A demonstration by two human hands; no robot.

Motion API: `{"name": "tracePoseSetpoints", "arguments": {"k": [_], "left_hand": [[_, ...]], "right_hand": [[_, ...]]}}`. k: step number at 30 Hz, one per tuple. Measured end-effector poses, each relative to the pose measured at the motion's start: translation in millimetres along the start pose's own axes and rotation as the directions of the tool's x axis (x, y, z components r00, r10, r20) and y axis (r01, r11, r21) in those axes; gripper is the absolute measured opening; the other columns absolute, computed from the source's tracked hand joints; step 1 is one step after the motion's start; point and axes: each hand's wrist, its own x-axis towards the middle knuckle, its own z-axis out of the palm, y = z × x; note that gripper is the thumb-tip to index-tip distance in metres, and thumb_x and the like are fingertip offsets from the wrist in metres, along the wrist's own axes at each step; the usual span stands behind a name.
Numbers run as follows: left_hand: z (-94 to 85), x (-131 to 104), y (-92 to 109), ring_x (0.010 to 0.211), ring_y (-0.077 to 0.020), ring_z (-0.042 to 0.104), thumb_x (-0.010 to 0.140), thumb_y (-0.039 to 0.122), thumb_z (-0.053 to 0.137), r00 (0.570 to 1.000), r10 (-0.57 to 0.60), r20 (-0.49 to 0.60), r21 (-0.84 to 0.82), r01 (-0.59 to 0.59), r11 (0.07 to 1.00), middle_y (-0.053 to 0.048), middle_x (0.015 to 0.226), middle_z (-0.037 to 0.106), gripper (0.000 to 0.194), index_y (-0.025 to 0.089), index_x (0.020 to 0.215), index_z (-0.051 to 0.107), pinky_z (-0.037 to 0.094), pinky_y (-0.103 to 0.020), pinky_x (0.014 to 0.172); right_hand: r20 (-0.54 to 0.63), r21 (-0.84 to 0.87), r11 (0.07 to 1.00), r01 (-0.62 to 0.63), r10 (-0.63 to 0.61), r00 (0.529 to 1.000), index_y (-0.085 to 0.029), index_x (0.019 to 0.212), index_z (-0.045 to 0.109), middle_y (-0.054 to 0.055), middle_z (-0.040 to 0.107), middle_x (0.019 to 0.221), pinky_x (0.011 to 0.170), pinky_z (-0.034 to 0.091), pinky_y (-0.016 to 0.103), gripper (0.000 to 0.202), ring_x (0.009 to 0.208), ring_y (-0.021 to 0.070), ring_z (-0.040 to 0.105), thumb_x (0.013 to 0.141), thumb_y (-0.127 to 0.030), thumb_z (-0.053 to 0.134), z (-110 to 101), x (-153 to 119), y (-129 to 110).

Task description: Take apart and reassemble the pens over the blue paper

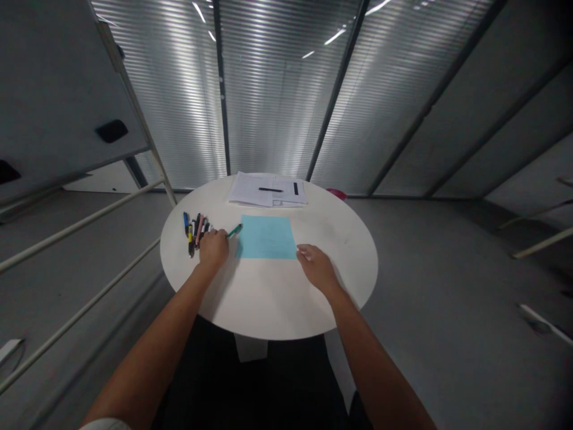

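My left hand [213, 249] is closed around a green pen [235, 230], which points up and right toward the top left corner of a light blue sheet of paper [267, 237]. Just left of that hand, several pens [197, 230] lie in a loose pile, among them blue, yellow, pink and black ones. At the sheet's lower right corner rests my right hand [319, 267], its thumb and forefinger a little apart. Nothing that I can make out is held in it. The blue paper lies flat on the white round table [268, 298].
White papers [250, 190] lie stacked at the table's far edge, with a black pen [271, 189] on top. To the left stands a frame of pale metal tubes [85, 224] under a grey board [54, 77]. A ribbed translucent wall [268, 107] rises behind the table.
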Motion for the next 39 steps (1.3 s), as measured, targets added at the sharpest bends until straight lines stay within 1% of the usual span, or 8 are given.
{"name": "tracePoseSetpoints", "arguments": {"k": [2,5,9,13,16,22,31,39], "left_hand": [[1.2,7,11,0.097,-0.0259,0.064,0.088,0.027,0.047,0.996,0.085,0.018,-0.172,-0.081,0.982,-0.014,0.099,0.07,0.03,0.015,0.1,0.072,0.046,-0.037,0.089],[2.3,19,33,0.088,-0.0217,0.064,0.086,0.034,0.054,0.978,0.207,-0.019,-0.417,-0.196,0.887,-0.009,0.098,0.072,0.026,0.02,0.097,0.073,0.048,-0.033,0.085],[8.5,32,56,0.088,-0.0205,0.064,0.082,0.034,0.06,0.945,0.326,-0.003,-0.611,-0.26,0.748,-0.006,0.093,0.072,0.02,0.021,0.088,0.074,0.047,-0.032,0.084],[26.2,35,55,0.073,-0.0159,0.06,0.078,0.04,0.065,0.982,0.191,-0.012,-0.781,-0.128,0.611,-0.004,0.083,0.07,0.029,0.018,0.095,0.073,0.046,-0.028,0.07],[38.6,34,45,0.062,-0.012,0.052,0.078,0.044,0.065,0.997,0.079,0.012,-0.862,-0.03,0.507,-0.002,0.071,0.065,0.033,0.015,0.092,0.073,0.04,-0.025,0.06],[38.7,35,35,0.053,-0.0082,0.045,0.068,0.037,0.074,0.99,0.009,0.144,-0.95,0.135,0.283,-0.004,0.071,0.066,0.033,0.012,0.089,0.071,0.034,-0.024,0.053],[43.0,36,31,0.051,-0.0072,0.045,0.068,0.035,0.074,0.987,-0.017,0.157,-0.959,0.157,0.235,-0.004,0.073,0.068,0.032,0.013,0.091,0.07,0.032,-0.024,0.049],[38.6,33,31,0.051,-0.0078,0.046,0.069,0.04,0.074,0.986,-0.059,0.157,-0.948,0.167,0.271,-0.002,0.068,0.064,0.032,0.014,0.087,0.07,0.034,-0.023,0.049]], "right_hand": [[0.016,0.234,0.97,-0.072,0.07,0.997,-0.02,0.105,0.066,0.006,0.071,0.09,0.073,0.051,0.031,0.03,0.076,0.016,0.065,0.085,-0.037,0.05,7,24,-10],[0.147,0.541,0.803,-0.251,0.204,0.968,-0.019,0.1,0.062,0.001,0.065,0.067,0.043,0.036,0.023,0.035,0.047,0.011,0.054,0.084,-0.047,0.05,18,58,-25],[0.24,0.71,0.64,-0.295,0.174,0.955,-0.018,0.095,0.061,-0.007,0.05,0.047,0.036,0.024,0.019,0.044,0.035,0.0063,0.039,0.076,-0.059,0.058,30,84,-29],[0.184,0.779,0.572,-0.256,0.182,0.966,-0.02,0.084,0.057,-0.009,0.047,0.046,0.036,0.024,0.017,0.04,0.036,0.0046,0.036,0.069,-0.056,0.065,43,85,-13],[0.175,0.754,0.609,-0.246,0.175,0.969,-0.02,0.086,0.058,-0.008,0.049,0.049,0.036,0.024,0.017,0.04,0.037,0.0044,0.037,0.071,-0.056,0.063,50,83,-3],[0.194,0.734,0.628,-0.26,0.174,0.966,-0.019,0.091,0.06,-0.007,0.052,0.054,0.036,0.025,0.017,0.042,0.038,0.0042,0.037,0.073,-0.057,0.062,52,85,-2],[0.183,0.791,0.541,-0.287,0.239,0.954,-0.022,0.084,0.055,-0.012,0.036,0.043,0.034,0.02,0.017,0.04,0.034,0.0044,0.03,0.067,-0.056,0.067,52,87,0],[0.113,0.794,0.569,-0.214,0.208,0.972,-0.022,0.085,0.056,-0.01,0.047,0.05,0.035,0.026,0.018,0.038,0.037,0.005,0.038,0.068,-0.052,0.069,54,86,0]]}}
